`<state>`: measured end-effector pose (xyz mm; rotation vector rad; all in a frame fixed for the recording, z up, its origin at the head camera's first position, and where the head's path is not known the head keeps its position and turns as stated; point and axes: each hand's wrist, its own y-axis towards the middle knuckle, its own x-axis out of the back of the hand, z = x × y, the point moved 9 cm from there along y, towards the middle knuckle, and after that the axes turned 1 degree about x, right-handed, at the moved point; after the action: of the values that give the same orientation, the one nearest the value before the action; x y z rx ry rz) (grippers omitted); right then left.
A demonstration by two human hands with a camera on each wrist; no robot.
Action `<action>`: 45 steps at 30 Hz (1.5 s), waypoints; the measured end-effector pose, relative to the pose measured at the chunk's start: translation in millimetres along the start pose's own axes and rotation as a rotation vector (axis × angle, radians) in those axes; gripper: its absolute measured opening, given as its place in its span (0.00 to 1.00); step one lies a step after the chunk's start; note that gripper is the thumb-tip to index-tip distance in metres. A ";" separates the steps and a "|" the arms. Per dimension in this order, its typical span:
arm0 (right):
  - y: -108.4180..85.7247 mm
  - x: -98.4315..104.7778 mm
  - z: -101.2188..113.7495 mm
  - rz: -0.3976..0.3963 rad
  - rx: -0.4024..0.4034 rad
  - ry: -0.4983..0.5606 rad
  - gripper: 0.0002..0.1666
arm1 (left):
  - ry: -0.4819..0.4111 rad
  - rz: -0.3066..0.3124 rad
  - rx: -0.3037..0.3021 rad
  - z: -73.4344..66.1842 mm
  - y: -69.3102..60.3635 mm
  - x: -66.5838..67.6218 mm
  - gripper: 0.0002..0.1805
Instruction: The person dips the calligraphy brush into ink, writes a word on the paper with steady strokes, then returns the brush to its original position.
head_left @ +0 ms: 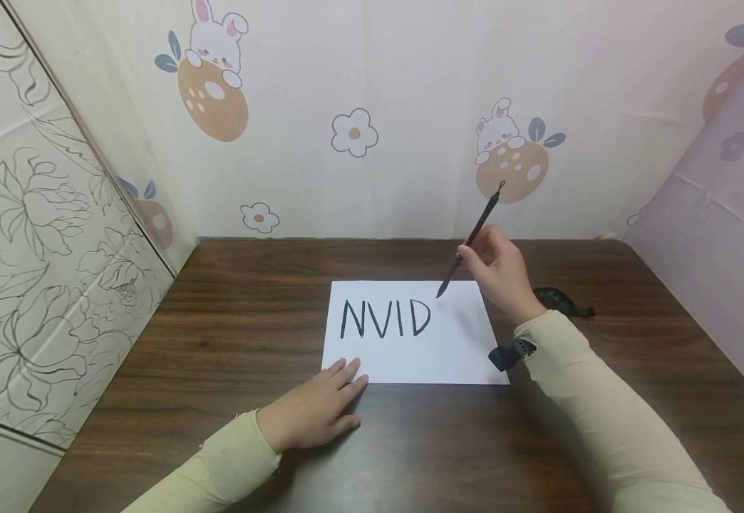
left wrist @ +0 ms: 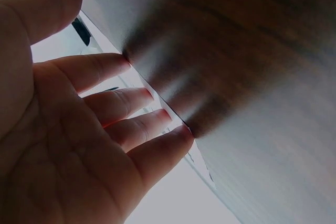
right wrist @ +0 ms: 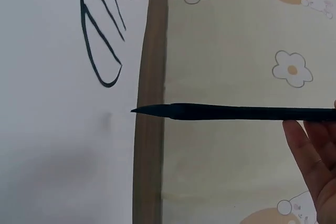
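Note:
A white sheet of paper (head_left: 410,363) lies on the table with the black letters "NVID" (head_left: 386,318) on its upper left part. My right hand (head_left: 500,271) pinches a dark brush (head_left: 474,231) by its shaft, tip down, just right of the D. In the right wrist view, the brush (right wrist: 220,113) has a pointed black tip and the hand (right wrist: 315,156) grips it at the right edge; contact between tip and paper cannot be told. My left hand (head_left: 314,412) rests with spread fingers on the paper's lower left corner; the left wrist view shows its palm (left wrist: 68,140).
A dark, glossy object (head_left: 558,302) sits on the brown wooden table (head_left: 237,342), behind the right wrist and partly hidden by it. A curtain with rabbits and flowers (head_left: 410,71) hangs behind the table's back edge. Patterned panels stand at left and right.

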<state>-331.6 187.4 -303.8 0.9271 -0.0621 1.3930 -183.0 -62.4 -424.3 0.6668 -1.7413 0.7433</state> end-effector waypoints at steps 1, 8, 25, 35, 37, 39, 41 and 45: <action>0.2 -0.5 -1.9 -0.001 -0.001 -0.002 0.11 | 0.005 0.002 0.001 0.0 -0.1 0.0 0.33; -2.3 -8.3 -9.7 0.023 -0.004 -0.006 0.11 | -0.005 -0.015 -0.013 -2.0 -1.1 2.2 0.33; -8.7 -13.3 -15.7 0.057 -0.034 -0.033 0.12 | -0.008 -0.020 -0.014 -3.1 -1.0 3.7 0.33; -11.9 -11.7 -13.4 0.069 -0.049 -0.036 0.12 | -0.005 -0.021 -0.017 -2.8 -0.3 2.2 0.33; -12.7 -12.0 -12.5 0.073 -0.045 -0.038 0.12 | -0.005 -0.021 -0.017 -2.6 -0.1 1.9 0.33; -13.5 -12.4 -11.7 0.077 -0.040 -0.043 0.12 | -0.004 -0.022 -0.016 -2.6 0.0 1.7 0.33; -14.4 -12.8 -10.8 0.083 -0.035 -0.051 0.12 | -0.003 -0.024 -0.016 -2.5 0.1 1.7 0.33; -15.9 -13.6 -9.1 0.101 -0.033 -0.059 0.13 | 0.003 -0.029 -0.019 -2.8 0.1 2.0 0.33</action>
<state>-325.6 183.4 -325.4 0.9485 -0.1784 1.4536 -182.0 -60.4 -421.8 0.6760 -1.7303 0.7069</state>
